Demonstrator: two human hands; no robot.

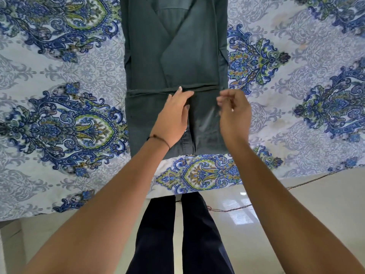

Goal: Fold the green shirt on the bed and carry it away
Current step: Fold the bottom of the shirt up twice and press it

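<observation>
No text, label, brand, number or sign can be read anywhere in the frame. The green shirt [177, 62], at upper centre, shows plain fabric only. The bedsheet [59, 115], across the left and right of the frame, carries an ornamental blue and green print without lettering.

So the sheet [59, 99] is white with pale grey scrollwork all over it and big blue-and-green paisley medallions in rows, and its near edge hangs down toward the floor [308, 210]. That floor is glossy cream tile with a bright window-ish reflection [240, 213] on it, plus a thin reddish cord [233, 209] running across it just below the sheet's edge. Dark navy trousers [158, 238] fill the bottom middle, both legs standing right up against the hanging sheet, and there's a thin dark thread band [160, 139] tied round one wrist.
</observation>
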